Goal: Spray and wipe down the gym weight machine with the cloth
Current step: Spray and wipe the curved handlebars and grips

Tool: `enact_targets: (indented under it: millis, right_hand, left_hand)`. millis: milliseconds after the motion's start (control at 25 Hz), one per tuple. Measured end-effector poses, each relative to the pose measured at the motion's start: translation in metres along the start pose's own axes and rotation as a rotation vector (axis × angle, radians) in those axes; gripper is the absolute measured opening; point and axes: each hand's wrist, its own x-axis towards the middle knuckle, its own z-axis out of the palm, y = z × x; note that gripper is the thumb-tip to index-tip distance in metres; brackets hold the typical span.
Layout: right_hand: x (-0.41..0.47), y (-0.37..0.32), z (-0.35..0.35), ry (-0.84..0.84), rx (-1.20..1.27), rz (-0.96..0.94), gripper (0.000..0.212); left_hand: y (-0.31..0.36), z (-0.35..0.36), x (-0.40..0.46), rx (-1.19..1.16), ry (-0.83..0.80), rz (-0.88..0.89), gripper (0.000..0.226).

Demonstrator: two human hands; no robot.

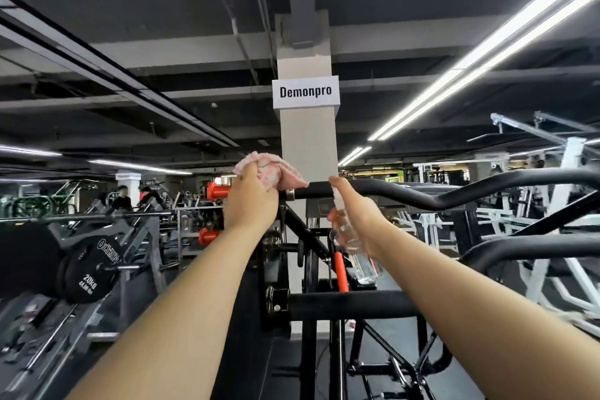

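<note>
My left hand (251,201) grips a pink and white cloth (276,172), bunched at the left end of the machine's upper black handle bar (422,195). My right hand (357,221) holds a clear spray bottle (354,243) just below that bar, with the index finger raised on the white nozzle, which points at the bar end. A second padded black bar (350,304) runs lower down on the black frame, with an orange lever (341,273) behind it.
A 20 kg plate (87,269) on a loaded bar sticks out at the left. A grey pillar (308,140) with a Demonpro sign stands right behind the machine. Another curved black bar (535,247) and white machines fill the right. People sit far back left.
</note>
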Motion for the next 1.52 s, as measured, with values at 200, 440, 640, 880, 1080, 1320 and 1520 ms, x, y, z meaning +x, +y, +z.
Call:
enact_targets:
  millis: [200, 440, 640, 880, 1080, 1320, 1520]
  right_hand:
    - [0.008, 0.003, 0.012, 0.112, 0.061, -0.045, 0.046]
    - [0.008, 0.001, -0.037, 0.341, 0.145, -0.058, 0.045]
    - [0.009, 0.004, -0.078, 0.48, 0.073, -0.088, 0.046]
    - [-0.015, 0.021, -0.124, 0.557, 0.034, -0.079, 0.058]
    - [-0.046, 0.055, -0.154, 0.649, 0.035, -0.043, 0.046]
    - [-0.084, 0.088, -0.146, 0.575, 0.001, 0.037, 0.051]
    - [-0.105, 0.095, -0.119, 0.513, -0.034, 0.098, 0.047]
  left_hand:
    - [-0.005, -0.005, 0.001, 0.126, 0.01, 0.087, 0.047]
    - [-0.002, -0.007, -0.003, 0.175, 0.026, 0.11, 0.04]
    - [-0.001, -0.007, -0.005, 0.2, 0.051, 0.106, 0.033]
    - [-0.002, -0.005, -0.007, 0.193, 0.058, 0.095, 0.033]
    - [-0.005, -0.004, -0.008, 0.166, 0.057, 0.12, 0.032]
    - [-0.001, -0.006, -0.01, 0.18, 0.051, 0.126, 0.035]
    - [-0.004, -0.007, -0.015, 0.197, 0.014, 0.158, 0.036]
